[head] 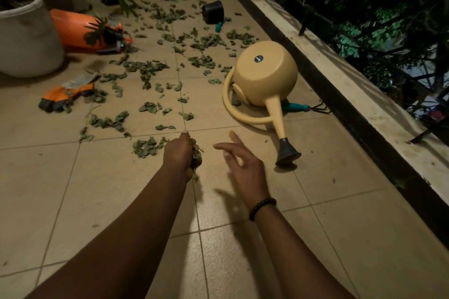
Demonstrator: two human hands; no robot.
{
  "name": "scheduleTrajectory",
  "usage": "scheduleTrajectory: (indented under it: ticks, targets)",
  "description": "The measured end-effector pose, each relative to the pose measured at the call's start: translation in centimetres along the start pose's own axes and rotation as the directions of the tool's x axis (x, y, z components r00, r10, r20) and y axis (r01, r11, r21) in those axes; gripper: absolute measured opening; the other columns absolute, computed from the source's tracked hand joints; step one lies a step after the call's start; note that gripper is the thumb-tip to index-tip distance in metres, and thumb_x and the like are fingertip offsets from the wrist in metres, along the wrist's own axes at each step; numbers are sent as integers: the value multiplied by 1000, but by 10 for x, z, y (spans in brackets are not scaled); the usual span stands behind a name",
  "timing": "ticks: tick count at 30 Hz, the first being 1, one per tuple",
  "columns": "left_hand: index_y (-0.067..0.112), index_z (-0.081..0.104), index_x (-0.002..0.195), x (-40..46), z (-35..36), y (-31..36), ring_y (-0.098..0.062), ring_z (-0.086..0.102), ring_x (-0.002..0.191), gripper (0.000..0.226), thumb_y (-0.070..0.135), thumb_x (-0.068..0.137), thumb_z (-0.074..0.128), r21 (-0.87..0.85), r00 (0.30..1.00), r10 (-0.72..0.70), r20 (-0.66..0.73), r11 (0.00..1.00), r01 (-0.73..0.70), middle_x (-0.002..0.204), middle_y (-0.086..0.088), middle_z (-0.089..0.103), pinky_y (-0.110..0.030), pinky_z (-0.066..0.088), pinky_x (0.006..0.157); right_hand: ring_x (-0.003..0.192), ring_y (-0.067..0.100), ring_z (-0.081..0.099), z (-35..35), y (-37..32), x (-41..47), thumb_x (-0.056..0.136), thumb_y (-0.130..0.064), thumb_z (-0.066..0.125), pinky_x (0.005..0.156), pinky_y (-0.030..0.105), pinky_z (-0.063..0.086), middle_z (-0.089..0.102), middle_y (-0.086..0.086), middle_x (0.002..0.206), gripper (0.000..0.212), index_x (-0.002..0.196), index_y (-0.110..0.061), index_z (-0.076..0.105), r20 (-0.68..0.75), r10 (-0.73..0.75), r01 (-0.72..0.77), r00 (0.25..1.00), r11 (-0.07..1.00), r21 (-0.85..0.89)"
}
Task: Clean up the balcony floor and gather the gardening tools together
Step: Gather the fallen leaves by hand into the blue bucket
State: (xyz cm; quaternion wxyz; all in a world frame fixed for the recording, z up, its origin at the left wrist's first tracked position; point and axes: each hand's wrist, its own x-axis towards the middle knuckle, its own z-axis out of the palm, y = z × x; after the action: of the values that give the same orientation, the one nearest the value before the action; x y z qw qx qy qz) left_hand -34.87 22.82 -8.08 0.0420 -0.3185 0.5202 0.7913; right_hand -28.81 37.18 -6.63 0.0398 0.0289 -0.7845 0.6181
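- Here, the left hand (178, 153) is closed in a fist around a clump of dry leaves (196, 153), held above the tiled balcony floor (340, 238).
- The right hand (243, 167) is open and empty, fingers spread, with a dark beaded bracelet (262, 207) on its wrist.
- Scattered leaves (145, 68) cover the floor ahead of both hands; a small pile (148, 147) lies just left of the fist.
- A yellow watering can (264, 80) lies tipped over to the right, near the low wall (340, 73), its dark spout tip pointing toward the viewer.
- A teal-handled hand rake (300, 106) lies just behind the can.
- Orange gardening gloves (65, 96) lie to the left, near a white planter (26, 36).
- An orange bucket (77, 29) lies on its side beside the planter.
- A black pot (213, 11) lies farther back, a second teal-handled tool (219, 26) just beside it.
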Motion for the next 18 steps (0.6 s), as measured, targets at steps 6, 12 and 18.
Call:
scheduleTrajectory:
  ticks: [6, 12, 18]
  targets:
    - [11, 51, 74, 9, -27, 12, -14, 36, 38, 39, 29, 107, 39, 18, 995, 59, -80, 998, -58, 60, -4, 42, -14, 26, 36, 151, 23, 4, -27, 99, -27, 99, -50, 42, 121, 37, 10, 7, 7, 164, 66, 155, -22, 22, -74, 378, -333, 923, 685, -648]
    - [9, 54, 80, 16, -56, 18, -16, 37, 48, 34, 30, 105, 42, 51, 976, 84, -203, 996, -76, 67, -8, 44, -20, 27, 46, 150, 9, 4, 34, 103, -58, 104, -34, 39, 121, 26, 11, 3, -3, 164, 54, 155, -30, 20, 243, 100, 86, 965, 754, -651]
    - [6, 48, 73, 21, -100, 27, -16, 35, 38, 39, 29, 105, 45, 102, 940, 167, -299, 985, -142, 60, -10, 40, -26, 26, 53, 81, 8, 46, 47, 98, -34, 80, 13, 55, 59, 10, 28, 50, -5, 85, 31, 81, -18, 60, 197, -22, 161, 980, 670, -724]
